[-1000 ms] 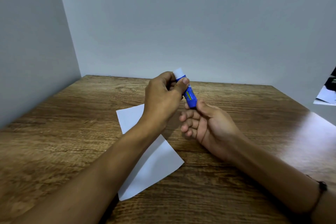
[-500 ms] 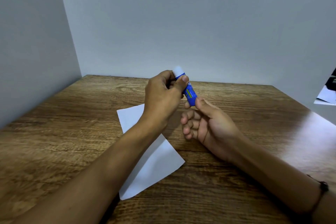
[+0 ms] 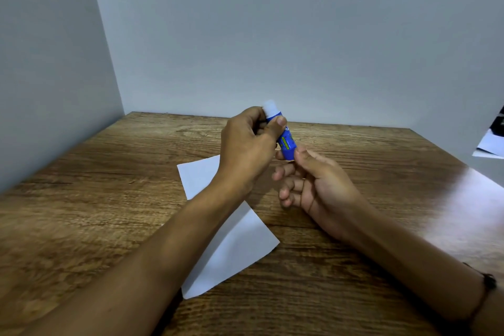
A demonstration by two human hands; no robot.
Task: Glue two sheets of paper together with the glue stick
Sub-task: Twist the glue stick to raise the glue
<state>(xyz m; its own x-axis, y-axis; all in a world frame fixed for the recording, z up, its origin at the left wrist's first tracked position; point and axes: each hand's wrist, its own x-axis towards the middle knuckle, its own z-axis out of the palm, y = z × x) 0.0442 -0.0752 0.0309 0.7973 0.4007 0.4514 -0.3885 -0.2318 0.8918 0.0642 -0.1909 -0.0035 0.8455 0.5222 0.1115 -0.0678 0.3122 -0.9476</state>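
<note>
White paper [image 3: 231,248] lies flat on the wooden worktop [image 3: 81,213], partly under the left forearm. Left hand [image 3: 245,150] fingers pinch the glue stick [image 3: 286,144] near its white, possibly uncapped top; right hand [image 3: 321,185] fingers grip its blue base, above the worktop.

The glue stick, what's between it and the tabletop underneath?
In the head view, the glue stick is held up by both hands; beneath it lies bare wooden table, with the white paper nearer the person.

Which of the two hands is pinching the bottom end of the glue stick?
The right hand pinches the blue bottom end of the glue stick; the left hand grips higher up, just below the white tip.
</note>
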